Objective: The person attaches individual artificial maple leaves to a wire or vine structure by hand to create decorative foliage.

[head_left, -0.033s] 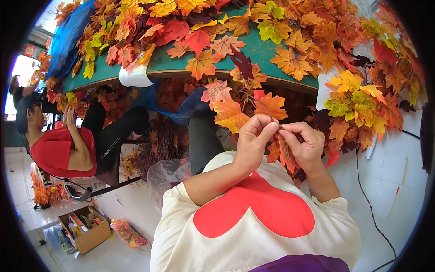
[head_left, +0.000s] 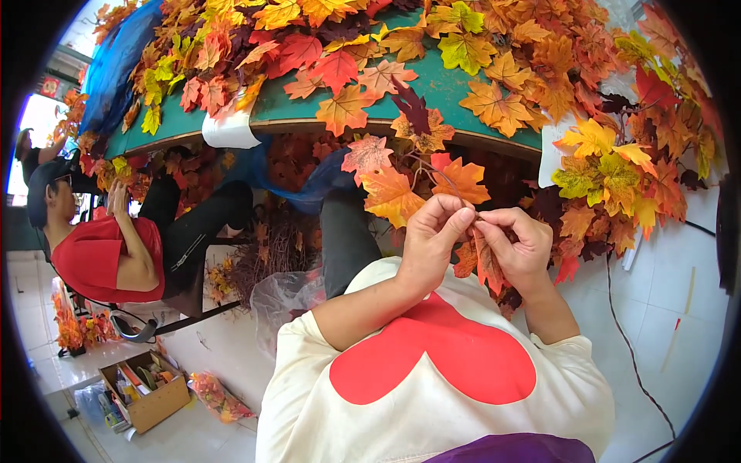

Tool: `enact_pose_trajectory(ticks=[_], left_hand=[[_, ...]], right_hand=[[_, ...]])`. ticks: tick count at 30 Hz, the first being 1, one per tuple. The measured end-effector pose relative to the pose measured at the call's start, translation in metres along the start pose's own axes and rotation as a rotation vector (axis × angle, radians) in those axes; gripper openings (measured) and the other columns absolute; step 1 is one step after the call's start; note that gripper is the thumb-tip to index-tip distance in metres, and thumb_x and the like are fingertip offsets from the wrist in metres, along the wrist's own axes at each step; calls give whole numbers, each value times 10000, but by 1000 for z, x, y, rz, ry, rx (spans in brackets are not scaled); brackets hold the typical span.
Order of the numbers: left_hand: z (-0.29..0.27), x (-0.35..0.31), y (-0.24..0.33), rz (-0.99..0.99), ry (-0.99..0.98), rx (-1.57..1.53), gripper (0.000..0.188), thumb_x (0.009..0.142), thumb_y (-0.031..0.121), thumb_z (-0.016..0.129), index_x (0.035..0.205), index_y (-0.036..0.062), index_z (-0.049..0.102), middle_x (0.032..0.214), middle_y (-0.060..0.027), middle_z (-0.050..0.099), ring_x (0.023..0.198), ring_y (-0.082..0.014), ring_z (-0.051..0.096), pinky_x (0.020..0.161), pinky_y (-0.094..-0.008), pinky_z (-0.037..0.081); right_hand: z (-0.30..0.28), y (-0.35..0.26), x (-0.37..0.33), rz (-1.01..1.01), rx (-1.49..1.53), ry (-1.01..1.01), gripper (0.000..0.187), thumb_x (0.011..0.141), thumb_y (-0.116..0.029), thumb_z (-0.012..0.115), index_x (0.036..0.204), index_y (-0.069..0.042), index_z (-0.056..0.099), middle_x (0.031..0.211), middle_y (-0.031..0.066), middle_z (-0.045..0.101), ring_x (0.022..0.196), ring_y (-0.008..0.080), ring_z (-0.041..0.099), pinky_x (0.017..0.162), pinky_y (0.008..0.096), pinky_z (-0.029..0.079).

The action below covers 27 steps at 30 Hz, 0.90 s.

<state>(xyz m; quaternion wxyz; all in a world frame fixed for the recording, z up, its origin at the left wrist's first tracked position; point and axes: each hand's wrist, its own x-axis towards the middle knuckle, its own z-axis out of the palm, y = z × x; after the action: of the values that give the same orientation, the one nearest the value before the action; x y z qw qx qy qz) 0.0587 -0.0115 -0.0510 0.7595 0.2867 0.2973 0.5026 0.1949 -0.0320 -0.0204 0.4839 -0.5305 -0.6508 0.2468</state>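
Both my hands meet in front of my chest, pinching the thin brown stem of an artificial maple leaf garland. My left hand (head_left: 436,241) grips the stem between thumb and forefinger. Close beside it, my right hand (head_left: 515,245) pinches the stem too, fingertips almost touching the left thumb. Orange maple leaves (head_left: 392,197) spread from the stem beyond my left hand, toward the table edge. A reddish-orange leaf (head_left: 488,266) hangs down between my hands. What lies exactly between the fingertips is too small to make out.
Heaps of artificial autumn leaves (head_left: 532,46) cover much of the green table (head_left: 293,100) ahead. A co-worker in a red shirt (head_left: 108,258) sits at left. A cardboard box (head_left: 158,401) of supplies stands on the floor; a black cable (head_left: 621,332) runs along the right.
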Motion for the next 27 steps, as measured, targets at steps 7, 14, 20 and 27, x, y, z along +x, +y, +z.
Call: enact_pose_trajectory(ticks=[7, 14, 20, 27], left_hand=[[-2, 2, -2, 59, 0, 70, 73, 848, 94, 586, 859, 39, 539, 812, 11, 579, 727, -38, 513, 651, -188, 437], [-16, 7, -6, 78, -89, 268, 80, 844, 48, 573, 918, 22, 591, 866, -13, 599, 760, -44, 527, 659, -185, 450], [-15, 3, -9, 330, -53, 647, 315, 821, -12, 564, 1129, 52, 582, 828, -21, 594, 702, -54, 518, 593, -196, 440], [-20, -3, -7, 559, 2, 893, 319, 745, -32, 608, 1053, 51, 618, 810, -113, 612, 717, -191, 612, 620, -251, 477]], right_hand=[[1, 0, 1, -45, -81, 0, 78, 740, -15, 652, 810, -11, 618, 729, 85, 643, 619, 155, 631, 543, 238, 486], [1, -4, 1, -97, -245, -11, 74, 747, -21, 641, 796, -21, 586, 698, 88, 627, 597, 170, 620, 523, 252, 468], [1, 0, 6, 100, -66, -83, 95, 760, -25, 628, 806, -7, 547, 699, 91, 615, 600, 157, 617, 533, 247, 470], [8, -9, 11, 90, -104, -119, 118, 754, -1, 589, 821, -13, 492, 670, 99, 591, 580, 183, 615, 535, 272, 477]])
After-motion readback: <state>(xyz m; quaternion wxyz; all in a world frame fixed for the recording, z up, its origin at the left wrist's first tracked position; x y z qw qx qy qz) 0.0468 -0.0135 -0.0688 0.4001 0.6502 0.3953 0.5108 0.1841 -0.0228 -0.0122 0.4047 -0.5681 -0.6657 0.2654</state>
